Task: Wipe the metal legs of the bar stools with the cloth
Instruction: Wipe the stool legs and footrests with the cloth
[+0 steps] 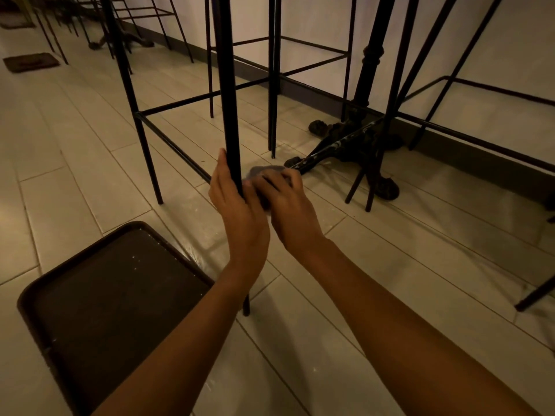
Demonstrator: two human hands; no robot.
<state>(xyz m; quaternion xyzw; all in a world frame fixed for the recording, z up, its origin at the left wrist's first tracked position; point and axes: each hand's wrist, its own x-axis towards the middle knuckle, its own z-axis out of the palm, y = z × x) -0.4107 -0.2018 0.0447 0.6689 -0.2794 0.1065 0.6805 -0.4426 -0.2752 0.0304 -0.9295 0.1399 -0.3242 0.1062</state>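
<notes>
A black metal bar stool leg (228,85) runs down the middle of the view from the top edge. My left hand (237,214) lies flat against its left side, fingers straight and together, touching the leg low down. My right hand (285,202) is closed on a grey cloth (264,172) and presses it against the right side of the same leg. The cloth shows only above my fingers. The leg's lower end reappears below my left wrist, where its foot (246,309) stands on the floor.
The stool's other legs and foot rails (144,115) stand left and behind. More stools (315,55) line the white wall. An ornate cast-iron table base (354,139) sits to the right. A dark brown chair seat (114,301) is near me at lower left. The floor is pale planks.
</notes>
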